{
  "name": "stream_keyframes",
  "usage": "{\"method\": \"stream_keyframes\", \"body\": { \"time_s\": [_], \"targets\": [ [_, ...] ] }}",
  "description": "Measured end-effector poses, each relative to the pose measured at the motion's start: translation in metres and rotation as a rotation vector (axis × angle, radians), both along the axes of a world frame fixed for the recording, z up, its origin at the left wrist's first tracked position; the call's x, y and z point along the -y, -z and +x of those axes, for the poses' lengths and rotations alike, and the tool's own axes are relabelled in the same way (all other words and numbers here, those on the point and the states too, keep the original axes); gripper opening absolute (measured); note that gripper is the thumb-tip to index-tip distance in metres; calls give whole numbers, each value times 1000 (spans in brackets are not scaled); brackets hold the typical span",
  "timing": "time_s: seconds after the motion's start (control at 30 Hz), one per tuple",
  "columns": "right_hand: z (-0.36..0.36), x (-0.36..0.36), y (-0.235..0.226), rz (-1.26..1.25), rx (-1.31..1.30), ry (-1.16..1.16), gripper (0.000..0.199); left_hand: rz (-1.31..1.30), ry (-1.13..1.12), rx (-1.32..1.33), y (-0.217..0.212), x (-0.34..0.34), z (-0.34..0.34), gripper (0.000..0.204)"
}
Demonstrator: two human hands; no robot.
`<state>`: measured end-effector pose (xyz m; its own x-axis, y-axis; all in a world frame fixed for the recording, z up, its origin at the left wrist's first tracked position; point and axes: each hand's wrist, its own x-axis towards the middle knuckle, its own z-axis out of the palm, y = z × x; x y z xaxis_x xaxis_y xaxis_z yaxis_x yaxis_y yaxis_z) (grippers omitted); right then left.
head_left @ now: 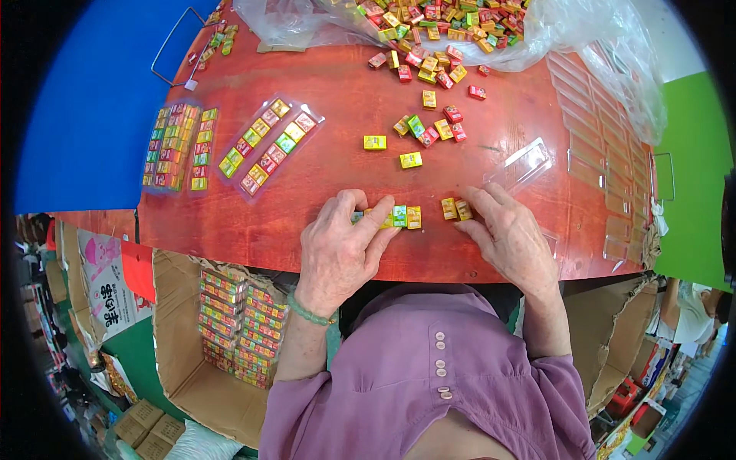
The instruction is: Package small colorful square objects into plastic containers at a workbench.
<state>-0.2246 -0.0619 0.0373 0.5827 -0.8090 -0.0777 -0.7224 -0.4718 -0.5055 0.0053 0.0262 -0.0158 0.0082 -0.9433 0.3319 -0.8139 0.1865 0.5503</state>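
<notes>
My left hand (341,234), with a green bead bracelet (310,309) on its wrist, is closed around a short row of small boxes near the table's front edge. A green box (399,215) and a yellow box (414,218) stick out at the row's right end; the rest is mostly behind my fingers. To the right, my right hand (507,230) pinches a small yellow box (463,209) between thumb and fingers. Another yellow box (449,208) stands right beside it. A gap of bare table separates the two groups.
Loose boxes (429,100) lie scattered ahead, below a heap (460,19) in a plastic bag (571,31). Filled clear trays (270,149) sit at left, several empty trays (606,153) at right, with one single tray (529,163). An open carton (184,368) holds packed trays below.
</notes>
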Motion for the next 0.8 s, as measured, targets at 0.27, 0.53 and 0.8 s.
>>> {"method": "stream_keyframes", "body": {
  "time_s": [0.27,0.53,0.8],
  "targets": [
    [0,6,3,26,-65,-68,31,0,-8,8,-2,1,-1,45],
    [11,17,-6,-237,152,87,35,7,-25,-1,-2,0,-2,47],
    [14,6,5,-13,23,-171,30,27,-9,13,-3,0,-1,44]
  ]
}}
